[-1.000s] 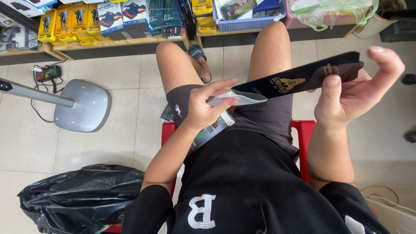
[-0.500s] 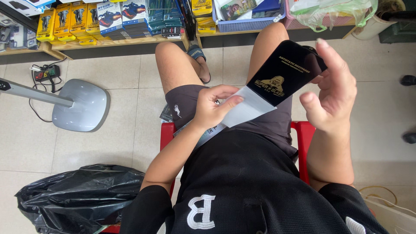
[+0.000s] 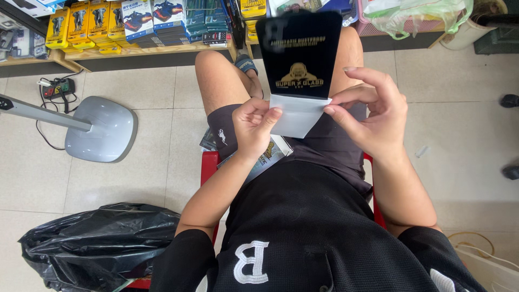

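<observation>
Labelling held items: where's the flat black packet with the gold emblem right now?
In the head view, the flat black packet with the gold emblem is upright at top centre, above the lap, its white insert pinched between the left hand and right hand.

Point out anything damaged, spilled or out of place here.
Nothing looks damaged or spilled. Left hand and right hand hold a black sleeve with a white insert partly out. One small white scrap lies loose on the floor tiles.

Black rubbish bag (image 3: pixel 92 246) lower left; grey fan base (image 3: pixel 101 130) on tiles; boxed goods (image 3: pixel 116 24) on shelf.
</observation>
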Demonstrator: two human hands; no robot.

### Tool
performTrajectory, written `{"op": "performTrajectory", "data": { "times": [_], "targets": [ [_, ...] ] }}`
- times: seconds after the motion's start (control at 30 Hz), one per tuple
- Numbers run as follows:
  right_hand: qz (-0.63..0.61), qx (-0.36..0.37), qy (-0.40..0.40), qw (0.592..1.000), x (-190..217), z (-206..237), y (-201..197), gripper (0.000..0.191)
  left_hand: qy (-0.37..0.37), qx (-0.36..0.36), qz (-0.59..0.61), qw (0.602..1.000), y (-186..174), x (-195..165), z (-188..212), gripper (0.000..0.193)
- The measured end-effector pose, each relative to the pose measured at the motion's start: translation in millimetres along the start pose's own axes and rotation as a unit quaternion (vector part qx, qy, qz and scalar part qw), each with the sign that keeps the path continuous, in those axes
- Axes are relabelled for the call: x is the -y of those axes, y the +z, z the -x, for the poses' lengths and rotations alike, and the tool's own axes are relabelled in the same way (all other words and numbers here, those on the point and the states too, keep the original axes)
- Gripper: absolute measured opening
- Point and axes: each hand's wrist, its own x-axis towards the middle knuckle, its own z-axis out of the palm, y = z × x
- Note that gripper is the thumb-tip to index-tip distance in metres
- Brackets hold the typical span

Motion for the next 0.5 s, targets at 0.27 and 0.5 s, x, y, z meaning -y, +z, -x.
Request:
{"op": "performTrajectory", "data": {
  "times": [0.27, 0.5],
  "targets": [
    [0.003, 0.005, -0.012, 1.0, -4.7, -5.8, -11.7, 0.06, -0.024, 0.029, 0.054, 0.998, 9.7, -1.2, -8.4, 0.016],
    [0.004, 0.0, 0.008, 1.0, 13.4, 2.8, -24.6, 0.059, -0.033, 0.007, 0.03, 0.999, 24.2, -7.2, 4.3, 0.013]
  ]
}}
